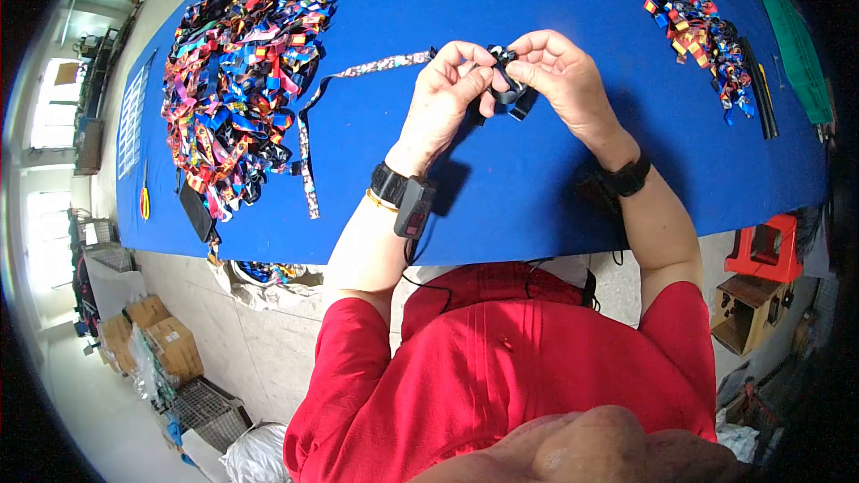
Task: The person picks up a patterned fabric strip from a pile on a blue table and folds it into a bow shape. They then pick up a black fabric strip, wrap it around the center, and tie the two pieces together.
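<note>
My left hand [452,89] and my right hand [559,76] are raised close together over the blue table. Both have fingers pinched on a narrow patterned strap with a black background. Dark loops and black fittings [519,107] of the strap bunch between the fingertips; their exact form is partly hidden by the fingers. The strap's long tail [380,64], printed with small light shapes, runs left from my left hand, bends, and lies down along the cloth.
Blue cloth [501,206] covers the table. A large heap of colourful straps [250,80] lies at left, beside yellow-handled scissors [145,203]. More bundled straps [689,18] lie at far right, near a green mat [796,54]. A red stool [765,249] stands right of the table.
</note>
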